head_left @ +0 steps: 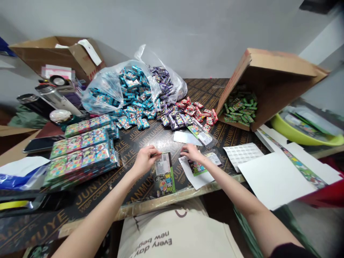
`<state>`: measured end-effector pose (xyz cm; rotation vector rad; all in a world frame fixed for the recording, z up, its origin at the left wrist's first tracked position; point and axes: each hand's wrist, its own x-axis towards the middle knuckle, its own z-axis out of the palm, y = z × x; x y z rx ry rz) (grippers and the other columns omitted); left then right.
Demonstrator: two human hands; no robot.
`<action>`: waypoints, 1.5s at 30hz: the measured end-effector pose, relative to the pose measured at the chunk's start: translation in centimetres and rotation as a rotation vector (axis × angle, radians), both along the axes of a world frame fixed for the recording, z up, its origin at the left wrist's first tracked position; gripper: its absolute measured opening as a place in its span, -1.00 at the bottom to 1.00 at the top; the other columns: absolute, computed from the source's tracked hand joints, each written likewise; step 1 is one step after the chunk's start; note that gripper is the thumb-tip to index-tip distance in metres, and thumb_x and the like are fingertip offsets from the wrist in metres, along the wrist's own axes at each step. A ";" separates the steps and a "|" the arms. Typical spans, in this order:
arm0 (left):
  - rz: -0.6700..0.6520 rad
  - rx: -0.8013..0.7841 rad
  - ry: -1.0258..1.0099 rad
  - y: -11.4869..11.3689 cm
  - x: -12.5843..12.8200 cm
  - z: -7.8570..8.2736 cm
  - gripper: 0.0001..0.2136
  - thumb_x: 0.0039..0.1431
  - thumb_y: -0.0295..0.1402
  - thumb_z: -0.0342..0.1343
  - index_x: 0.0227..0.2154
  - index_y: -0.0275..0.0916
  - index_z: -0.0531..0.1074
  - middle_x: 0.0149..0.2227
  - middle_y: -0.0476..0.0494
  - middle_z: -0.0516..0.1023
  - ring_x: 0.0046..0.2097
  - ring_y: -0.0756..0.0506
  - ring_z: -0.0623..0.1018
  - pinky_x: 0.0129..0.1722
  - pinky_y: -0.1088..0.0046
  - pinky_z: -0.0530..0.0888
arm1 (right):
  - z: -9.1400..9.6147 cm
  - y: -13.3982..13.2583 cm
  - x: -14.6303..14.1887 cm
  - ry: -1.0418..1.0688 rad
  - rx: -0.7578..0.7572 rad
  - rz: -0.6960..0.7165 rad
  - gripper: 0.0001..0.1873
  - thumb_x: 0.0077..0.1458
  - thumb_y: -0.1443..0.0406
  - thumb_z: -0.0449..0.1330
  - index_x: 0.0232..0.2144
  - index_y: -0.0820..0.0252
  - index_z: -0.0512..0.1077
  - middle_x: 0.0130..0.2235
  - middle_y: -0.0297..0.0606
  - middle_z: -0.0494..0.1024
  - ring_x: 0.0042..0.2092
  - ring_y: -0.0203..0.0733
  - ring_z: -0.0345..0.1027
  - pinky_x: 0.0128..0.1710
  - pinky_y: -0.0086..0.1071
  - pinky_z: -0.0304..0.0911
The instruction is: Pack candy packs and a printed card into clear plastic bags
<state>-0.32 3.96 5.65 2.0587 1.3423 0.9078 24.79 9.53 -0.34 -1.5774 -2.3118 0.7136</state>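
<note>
My left hand (144, 160) pinches the top edge of a flat clear packet with a green printed card and a barcode label (164, 174), lying on the dark printed table (107, 182) near its front edge. To the right, my right hand (191, 152) has its fingers curled onto a second green card packet (198, 167) that rests on a white sheet. Loose small candy packs lie beyond both hands: blue ones (134, 120), purple ones (173, 120) and red ones (197, 111).
A stack of filled packets (80, 154) is at the left. A clear bag of blue and purple candies (129, 86) sits at the back. A tipped cardboard box with green candies (242, 107) is at the right, beside label sheets (242, 153), white paper (274, 179) and a yellow-green basin (301, 134).
</note>
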 end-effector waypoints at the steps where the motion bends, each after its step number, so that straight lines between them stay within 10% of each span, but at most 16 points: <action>1: 0.008 0.006 0.003 0.0 0.0 -0.1 -0.89 0.00 -0.38 0.10 -0.49 -0.27 0.51 -0.49 -0.06 0.42 -0.42 -0.01 0.42 -0.39 0.50 0.31 | -0.6 0.2 0.1 -0.025 -0.020 0.011 -0.88 -0.09 0.26 0.23 -0.50 0.22 0.49 -0.37 -0.20 0.50 -0.22 -0.12 0.28 -0.19 -0.30 0.04; 16: 0.062 -0.021 0.011 -0.3 0.1 -0.3 -0.88 0.01 -0.39 0.08 -0.46 -0.27 0.51 -0.49 -0.05 0.40 -0.41 -0.01 0.40 -0.39 0.50 0.30 | -2.7 -0.6 1.2 -0.057 0.056 0.039 -0.94 -0.13 0.34 0.23 -0.57 0.23 0.43 -0.42 -0.27 0.47 -0.25 -0.17 0.23 -0.21 -0.32 -0.06; 24: 0.046 -0.012 0.058 -0.7 0.4 0.0 -0.84 0.05 -0.44 0.03 -0.35 -0.23 0.50 -0.44 -0.05 0.35 -0.36 -0.01 0.38 -0.35 0.49 0.29 | -2.4 -0.5 2.8 -0.038 0.133 -0.028 -0.81 0.01 0.39 0.10 -0.26 0.22 0.41 -0.22 -0.15 0.44 -0.14 -0.12 0.21 -0.17 -0.29 -0.02; 34: 0.028 0.009 0.095 -0.7 0.7 -0.2 -0.81 0.07 -0.37 0.05 -0.27 -0.17 0.52 -0.48 -0.02 0.25 -0.41 0.00 0.32 -0.41 0.49 0.26 | -2.6 1.3 4.2 -0.081 0.007 0.109 -0.90 -0.20 0.32 0.28 -0.54 0.23 0.44 -0.47 -0.35 0.47 -0.32 -0.23 0.26 -0.20 -0.31 -0.07; 45: 0.261 -0.040 -0.099 -1.2 1.2 -0.6 -0.92 -0.12 -0.38 0.20 -0.54 -0.28 0.44 -0.49 -0.05 0.48 -0.42 -0.02 0.44 -0.39 0.47 0.34 | -2.4 -3.5 3.1 0.018 0.145 0.052 -0.83 0.01 0.42 0.00 -0.53 0.20 0.35 -0.40 -0.14 0.43 -0.26 -0.09 0.23 -0.20 -0.25 0.02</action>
